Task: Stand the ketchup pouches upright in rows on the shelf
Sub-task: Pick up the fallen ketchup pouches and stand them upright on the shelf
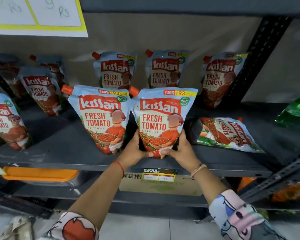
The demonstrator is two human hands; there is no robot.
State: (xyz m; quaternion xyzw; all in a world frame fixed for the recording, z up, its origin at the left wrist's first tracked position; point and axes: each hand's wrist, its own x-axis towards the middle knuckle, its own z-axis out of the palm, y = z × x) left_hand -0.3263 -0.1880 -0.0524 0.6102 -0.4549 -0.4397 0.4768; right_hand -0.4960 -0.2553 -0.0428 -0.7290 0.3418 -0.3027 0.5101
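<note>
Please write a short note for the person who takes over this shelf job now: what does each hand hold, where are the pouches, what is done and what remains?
Left hand and right hand: both grip the base of one pale-blue and red ketchup pouch, upright at the front edge of the dark metal shelf.
Done: a matching front pouch stands beside it on its left; three back-row pouches stand against the wall; more stand at far left.
Left: release the held pouch, then stand up the pouch lying flat at right.
</note>
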